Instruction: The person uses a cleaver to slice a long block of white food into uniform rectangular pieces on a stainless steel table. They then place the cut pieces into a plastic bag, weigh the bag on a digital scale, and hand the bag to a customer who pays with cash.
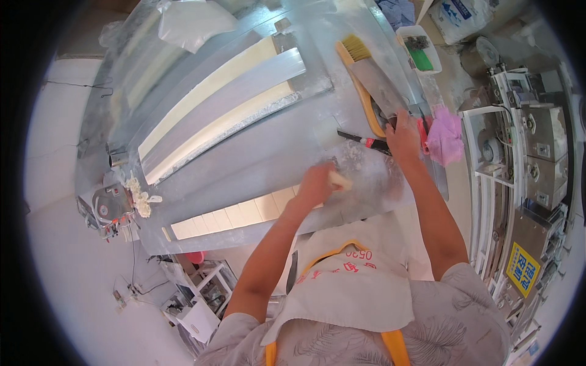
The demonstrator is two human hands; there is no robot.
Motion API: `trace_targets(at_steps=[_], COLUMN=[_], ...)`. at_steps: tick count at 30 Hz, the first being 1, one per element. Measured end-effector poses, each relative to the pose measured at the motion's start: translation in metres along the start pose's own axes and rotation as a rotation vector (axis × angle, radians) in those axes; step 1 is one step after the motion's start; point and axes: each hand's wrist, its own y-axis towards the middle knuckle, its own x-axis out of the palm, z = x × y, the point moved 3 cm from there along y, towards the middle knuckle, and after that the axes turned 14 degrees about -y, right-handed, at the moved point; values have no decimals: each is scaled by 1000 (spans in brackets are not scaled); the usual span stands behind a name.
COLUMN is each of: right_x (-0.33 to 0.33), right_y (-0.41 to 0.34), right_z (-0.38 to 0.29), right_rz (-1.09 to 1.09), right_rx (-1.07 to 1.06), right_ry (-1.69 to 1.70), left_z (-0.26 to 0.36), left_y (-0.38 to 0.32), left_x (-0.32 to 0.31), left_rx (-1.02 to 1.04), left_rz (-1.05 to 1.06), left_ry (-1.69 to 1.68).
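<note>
My left hand [319, 183] pinches a small pale piece of dough [341, 181] above the near part of the metal worktable [256, 160]. Beneath that forearm runs a row of cut dough pieces [233, 216], side by side along the table's front edge. At the right, my right hand [405, 142] has its fingers around the handle of a cleaver [379, 86]. The broad blade points away from me and overlaps the wooden handle of a bench brush [353, 49]. Close to this hand lies a black knife with a red band [366, 141].
A long metal strip [229, 98] rests on a dough sheet [206, 98] farther back. A plastic bag [194, 25] sits at the far side. Right of my hand are a pink cloth [444, 137] and a white tub [419, 50]. Dough scraps [142, 196] lie at the left end beside a machine [110, 206].
</note>
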Motion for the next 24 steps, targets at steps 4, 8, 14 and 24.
trace_targets(at_steps=[4,8,14,24], right_x=[-19,-27,-30,-21], right_y=[-16,-53,-87,-119], right_z=[6,0,-57,-229], right_rz=[58,19,-162,-210], right_rx=[-36,-125,-97,-385], right_ry=[47,111,471,459], left_z=[24,-36,-79,-386], left_y=[42,71,-46,-415], left_x=[-45,-38,-96,-348], left_rx=[-215,-99,-422,-636], left_rz=[234,442,482,1527], left_ry=[-763,-566,-825,-757])
